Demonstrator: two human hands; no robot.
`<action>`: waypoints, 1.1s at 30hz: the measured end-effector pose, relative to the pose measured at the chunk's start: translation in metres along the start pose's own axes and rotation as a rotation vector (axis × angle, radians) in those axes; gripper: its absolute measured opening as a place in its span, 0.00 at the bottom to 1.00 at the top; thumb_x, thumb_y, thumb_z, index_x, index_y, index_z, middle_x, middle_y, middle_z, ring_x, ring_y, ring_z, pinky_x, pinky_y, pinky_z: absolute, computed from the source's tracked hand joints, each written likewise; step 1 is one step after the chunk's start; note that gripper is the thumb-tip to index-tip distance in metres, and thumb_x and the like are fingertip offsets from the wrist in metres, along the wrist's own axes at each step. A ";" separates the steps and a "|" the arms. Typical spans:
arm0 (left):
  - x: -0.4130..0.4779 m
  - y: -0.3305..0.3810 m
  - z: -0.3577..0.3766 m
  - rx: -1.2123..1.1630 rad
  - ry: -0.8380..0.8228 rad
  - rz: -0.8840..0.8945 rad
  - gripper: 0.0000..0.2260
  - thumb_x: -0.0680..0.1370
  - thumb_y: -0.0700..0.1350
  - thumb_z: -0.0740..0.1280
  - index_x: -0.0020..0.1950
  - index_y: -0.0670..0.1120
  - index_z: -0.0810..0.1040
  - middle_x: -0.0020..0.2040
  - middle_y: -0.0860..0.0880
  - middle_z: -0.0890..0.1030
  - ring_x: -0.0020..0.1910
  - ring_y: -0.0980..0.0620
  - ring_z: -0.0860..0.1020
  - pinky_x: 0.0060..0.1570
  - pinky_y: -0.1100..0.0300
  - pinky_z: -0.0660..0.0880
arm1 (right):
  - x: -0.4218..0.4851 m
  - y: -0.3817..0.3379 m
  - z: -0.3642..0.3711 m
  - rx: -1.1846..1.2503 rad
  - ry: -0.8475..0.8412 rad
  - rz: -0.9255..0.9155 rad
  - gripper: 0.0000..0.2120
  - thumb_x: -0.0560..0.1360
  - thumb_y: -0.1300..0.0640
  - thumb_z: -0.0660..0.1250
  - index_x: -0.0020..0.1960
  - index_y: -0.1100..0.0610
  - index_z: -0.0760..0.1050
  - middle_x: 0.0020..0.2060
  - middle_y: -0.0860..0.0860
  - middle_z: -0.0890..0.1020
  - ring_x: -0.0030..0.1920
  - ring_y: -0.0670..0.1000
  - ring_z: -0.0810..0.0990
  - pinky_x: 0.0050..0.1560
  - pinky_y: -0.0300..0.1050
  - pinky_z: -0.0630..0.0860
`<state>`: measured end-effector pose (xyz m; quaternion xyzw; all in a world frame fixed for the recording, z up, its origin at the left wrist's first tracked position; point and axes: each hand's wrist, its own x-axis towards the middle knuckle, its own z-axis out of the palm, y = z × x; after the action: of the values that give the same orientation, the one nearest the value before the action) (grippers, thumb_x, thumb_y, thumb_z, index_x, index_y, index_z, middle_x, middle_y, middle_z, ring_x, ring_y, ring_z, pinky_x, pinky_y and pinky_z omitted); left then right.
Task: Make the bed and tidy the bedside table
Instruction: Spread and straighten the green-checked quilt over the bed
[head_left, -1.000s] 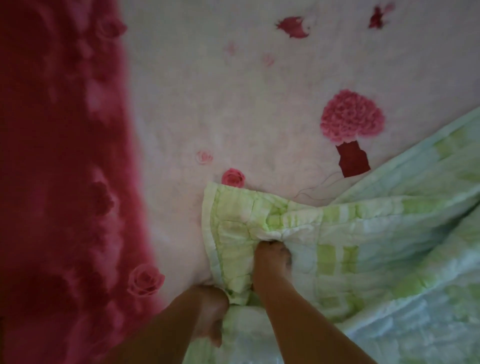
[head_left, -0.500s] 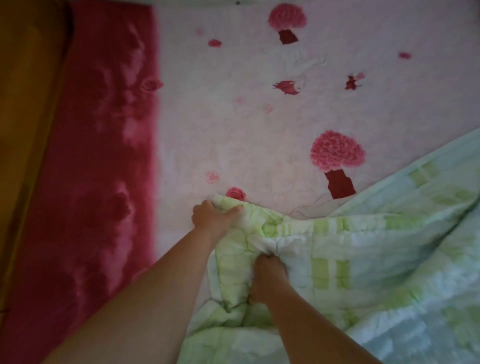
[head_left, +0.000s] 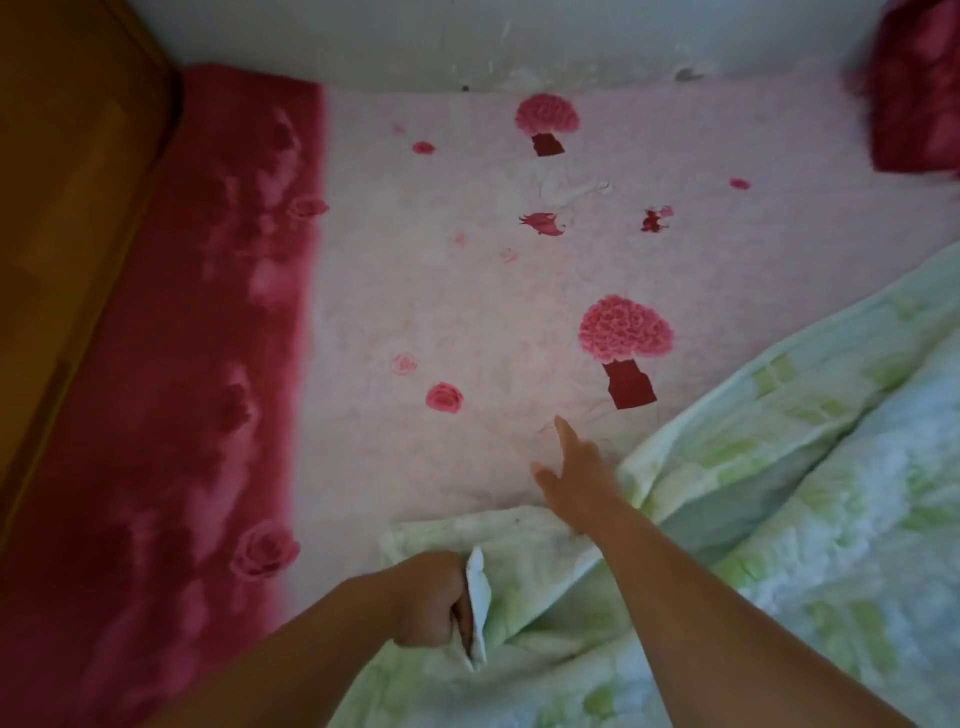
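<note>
A green and white checked quilt (head_left: 753, 519) lies crumpled over the lower right of the bed. My left hand (head_left: 428, 605) is closed in a fist on the quilt's near corner edge at the bottom centre. My right hand (head_left: 576, 473) is stretched forward with fingers spread, just above the pink sheet (head_left: 467, 291) beside the quilt's folded edge, holding nothing. The sheet is pale pink with red rose prints and a dark red band (head_left: 208, 364) along its left side.
A wooden board (head_left: 67, 208) runs along the bed's left side. A white wall (head_left: 467, 41) borders the far edge. A red pillow (head_left: 919, 88) sits at the top right corner.
My left hand pulled the quilt corner back toward me. My right hand let go of the quilt and reached forward, open, over the sheet. The view rose toward the wall.
</note>
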<state>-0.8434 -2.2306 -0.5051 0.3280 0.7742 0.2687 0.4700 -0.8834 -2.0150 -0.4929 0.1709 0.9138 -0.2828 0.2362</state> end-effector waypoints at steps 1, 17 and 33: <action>-0.002 0.004 0.001 0.005 -0.031 -0.069 0.18 0.67 0.42 0.60 0.51 0.44 0.84 0.52 0.45 0.83 0.53 0.49 0.79 0.56 0.59 0.74 | -0.007 0.007 0.007 -0.020 -0.034 0.063 0.38 0.78 0.46 0.62 0.78 0.46 0.42 0.72 0.59 0.59 0.68 0.59 0.68 0.64 0.52 0.69; 0.004 0.041 0.025 -0.073 0.193 -0.482 0.13 0.68 0.42 0.76 0.50 0.42 0.80 0.40 0.52 0.79 0.46 0.53 0.79 0.41 0.66 0.72 | -0.048 0.050 0.017 0.209 0.593 0.366 0.25 0.71 0.55 0.74 0.60 0.63 0.67 0.60 0.58 0.68 0.55 0.54 0.70 0.57 0.48 0.72; 0.007 -0.008 -0.002 0.040 0.511 -0.695 0.25 0.69 0.51 0.74 0.60 0.47 0.66 0.57 0.48 0.76 0.54 0.46 0.78 0.50 0.56 0.73 | -0.004 0.062 -0.011 0.483 0.109 0.604 0.13 0.71 0.57 0.71 0.47 0.67 0.74 0.40 0.62 0.79 0.37 0.60 0.81 0.42 0.59 0.82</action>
<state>-0.8499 -2.2303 -0.5137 -0.0201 0.9352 0.1519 0.3192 -0.8561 -1.9612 -0.5098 0.4978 0.7407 -0.3978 0.2127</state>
